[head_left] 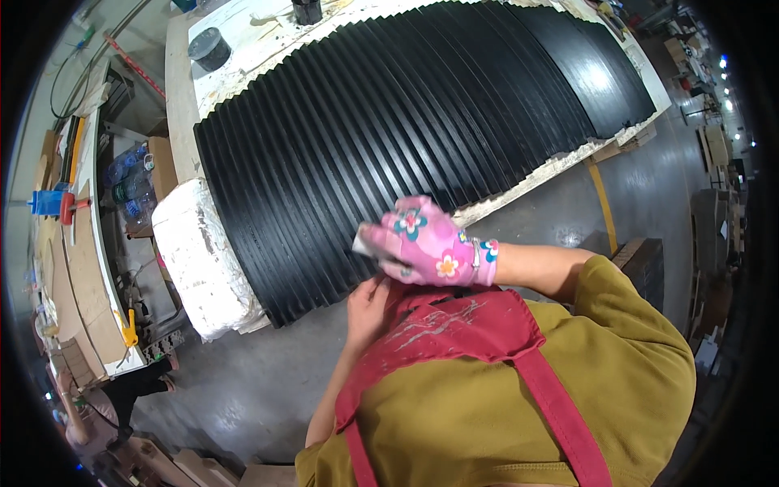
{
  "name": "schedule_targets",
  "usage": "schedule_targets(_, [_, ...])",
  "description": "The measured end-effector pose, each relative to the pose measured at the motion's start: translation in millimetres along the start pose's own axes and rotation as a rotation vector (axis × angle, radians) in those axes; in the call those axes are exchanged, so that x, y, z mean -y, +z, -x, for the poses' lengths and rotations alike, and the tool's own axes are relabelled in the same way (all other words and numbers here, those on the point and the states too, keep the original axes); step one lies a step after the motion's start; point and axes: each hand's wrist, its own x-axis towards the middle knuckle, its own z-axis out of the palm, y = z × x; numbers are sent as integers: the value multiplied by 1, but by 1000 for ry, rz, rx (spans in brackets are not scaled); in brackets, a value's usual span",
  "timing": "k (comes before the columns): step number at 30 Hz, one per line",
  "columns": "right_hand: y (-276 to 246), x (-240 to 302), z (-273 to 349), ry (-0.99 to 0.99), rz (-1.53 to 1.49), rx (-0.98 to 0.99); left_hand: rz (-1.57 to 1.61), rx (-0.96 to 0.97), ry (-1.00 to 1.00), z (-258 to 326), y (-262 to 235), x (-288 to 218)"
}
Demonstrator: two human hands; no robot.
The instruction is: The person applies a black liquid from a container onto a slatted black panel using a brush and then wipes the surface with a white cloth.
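Observation:
A long black ribbed panel point(381, 122) lies curved across the table in front of me, its ridges running from the far side toward me. My right hand point(426, 243), in a pink flowered glove, is over the panel's near edge. Its fingers are closed around a small whitish piece point(363, 242), which looks like a folded pad or sheet; its kind is unclear. Bare and curled, my left hand point(370, 307) is just below the glove, close to the same edge. Its fingertips are partly hidden, so what they grip cannot be made out.
A white-wrapped block point(203, 260) sits at the panel's left end. On the white worktable point(235, 85) stand a dark tub point(209, 49) and a dark cup point(307, 11). A side bench point(85, 268) holds tools at left, with another person point(97, 414) beyond its near end.

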Motion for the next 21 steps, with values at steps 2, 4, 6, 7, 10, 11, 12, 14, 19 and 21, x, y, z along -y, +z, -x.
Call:
schedule_targets(2, [-8, -13, 0, 42, 50, -42, 60, 70, 45, -2, -2, 2])
schedule_targets(4, [-15, -74, -17, 201, 134, -149, 126, 214, 45, 2, -3, -8])
schedule_targets(6, [-16, -85, -13, 217, 267, -170, 100, 284, 55, 0, 1, -6])
schedule_targets(7, [-13, -70, -7, 168, 340, -114, 75, 351, 69, -6, 2, -7])
schedule_targets(10, [-7, -8, 21, 55, 41, 16, -23, 357, 9, -10, 7, -31])
schedule_targets(11, [-7, -1, 24, -17, -155, 110, -124, 348, -17, -13, 7, -36])
schedule_targets(12, [0, -15, 21, 43, -62, 30, -172, 348, 44, -15, 8, -35])
schedule_targets(14, [-12, -65, -24, 163, -125, -59, 112, 353, 52, -14, 10, -26])
schedule_targets(19, [14, -146, -111, 356, 160, -107, 122, 329, 50, -16, 15, -23])
schedule_targets(21, [38, -130, -124, 288, 196, -133, 106, 315, 65, -17, 18, -22])
